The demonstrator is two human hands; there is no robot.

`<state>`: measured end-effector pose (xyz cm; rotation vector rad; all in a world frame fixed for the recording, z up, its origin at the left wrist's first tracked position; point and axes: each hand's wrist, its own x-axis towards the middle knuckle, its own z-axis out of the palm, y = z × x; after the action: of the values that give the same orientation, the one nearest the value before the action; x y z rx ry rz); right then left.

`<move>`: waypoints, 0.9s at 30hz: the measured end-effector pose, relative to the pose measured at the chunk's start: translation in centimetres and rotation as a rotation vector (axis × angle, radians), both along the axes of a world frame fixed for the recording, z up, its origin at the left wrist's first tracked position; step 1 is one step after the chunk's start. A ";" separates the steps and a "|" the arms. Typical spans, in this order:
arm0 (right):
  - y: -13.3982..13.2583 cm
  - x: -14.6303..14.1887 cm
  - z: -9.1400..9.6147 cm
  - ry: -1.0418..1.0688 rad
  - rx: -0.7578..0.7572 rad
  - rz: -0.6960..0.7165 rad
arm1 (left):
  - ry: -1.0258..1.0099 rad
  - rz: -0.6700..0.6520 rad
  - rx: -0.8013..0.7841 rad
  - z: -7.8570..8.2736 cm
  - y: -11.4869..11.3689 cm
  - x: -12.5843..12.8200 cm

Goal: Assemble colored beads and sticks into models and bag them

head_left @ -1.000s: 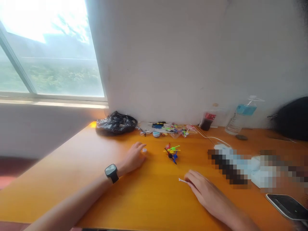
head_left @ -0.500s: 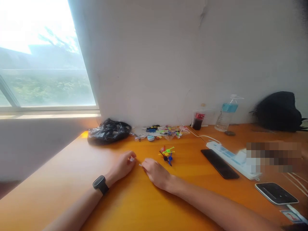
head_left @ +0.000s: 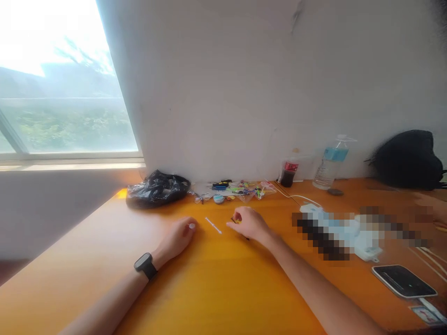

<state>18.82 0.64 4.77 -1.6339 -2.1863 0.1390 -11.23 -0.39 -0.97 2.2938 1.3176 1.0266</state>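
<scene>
My left hand (head_left: 182, 235) rests on the table with its fingers closed on a small white round piece (head_left: 192, 226). On the wood between my hands lies a thin white plastic stick (head_left: 213, 225), touched by neither hand. My right hand (head_left: 249, 223) hovers over the small coloured plastic pieces (head_left: 238, 221), thumb and fingers apart around them. Most of these pieces are hidden under the hand; only a bit of yellow and some dark tips show.
Along the wall are a black plastic bag (head_left: 157, 188), a bag of loose coloured parts (head_left: 240, 190), a cola bottle (head_left: 289, 174) and a water bottle (head_left: 328, 167). A white power strip (head_left: 365, 244) and a phone (head_left: 404, 281) lie at the right, where another person's hand (head_left: 431, 204) shows.
My right hand has let go of the white stick, now lying on the table, and moved right over the coloured pieces. My left hand has barely moved.
</scene>
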 end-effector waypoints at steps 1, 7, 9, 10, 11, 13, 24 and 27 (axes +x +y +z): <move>0.1 0.5 0.0 0.000 -0.063 -0.005 | -0.004 -0.007 0.007 0.0 0.0 0.0; 0.1 0.9 0.0 -0.052 -0.145 0.011 | 0.023 -0.020 0.122 0.2 -0.3 0.2; -0.1 0.8 0.1 -0.057 -0.158 0.013 | 0.023 -0.018 0.148 0.6 -0.6 0.5; -0.2 0.7 0.1 -0.057 -0.159 0.011 | 0.024 -0.018 0.157 0.9 -0.9 0.6; -0.2 0.7 0.1 -0.053 -0.156 0.007 | 0.022 -0.019 0.164 1.2 -1.1 0.8; -0.1 0.7 0.1 -0.006 -0.128 0.004 | 0.015 -0.028 0.176 1.8 -1.6 1.2; -2.5 -5.6 -1.9 1.004 -0.407 0.378 | -0.067 -0.204 0.162 2.9 -4.5 3.7; -3.0 -6.8 -3.3 1.098 -0.455 0.367 | -0.087 -0.222 0.126 2.9 -4.4 3.8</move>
<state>12.02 -2.40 1.47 -0.8931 -1.5492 1.3528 -7.46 -4.84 1.97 2.3907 0.9638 1.1467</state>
